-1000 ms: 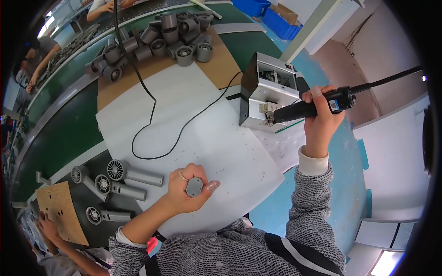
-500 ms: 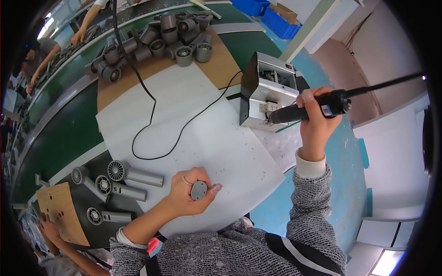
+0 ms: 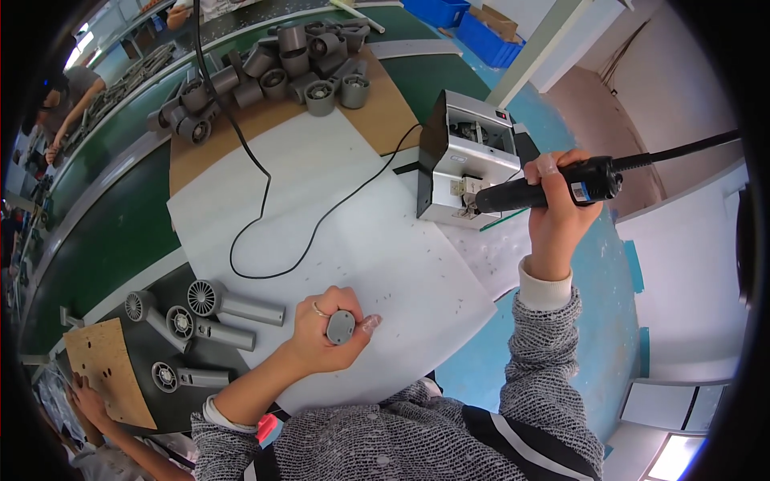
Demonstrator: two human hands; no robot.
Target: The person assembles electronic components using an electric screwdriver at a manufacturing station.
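My left hand (image 3: 321, 330) is wrapped round a grey handheld fan (image 3: 341, 328) above the white sheet. Only the fan's round end with small holes faces up; the rest is hidden by the fist and below it. In my right hand (image 3: 559, 196) is a black electric screwdriver (image 3: 513, 196), held almost level with its cord running off to the right. Its tip is at the front of a metal screw feeder (image 3: 461, 164); whether they touch, I cannot tell. Three grey handheld fans, one of them this fan (image 3: 233, 303), lie left of my left hand.
Small dark screws dot the white sheet (image 3: 361, 240), and a black cable (image 3: 317, 232) loops over it. A heap of grey fan housings (image 3: 273, 80) rests on brown board at the back. Left, a co-worker's hand (image 3: 88, 397) touches a board with holes (image 3: 108, 369). Blue bins (image 3: 489, 40) stand far back.
My right hand and the screwdriver have shifted slightly right. My left hand has moved a little left and up with the fan. At the far upper left, a co-worker's arm has drawn back.
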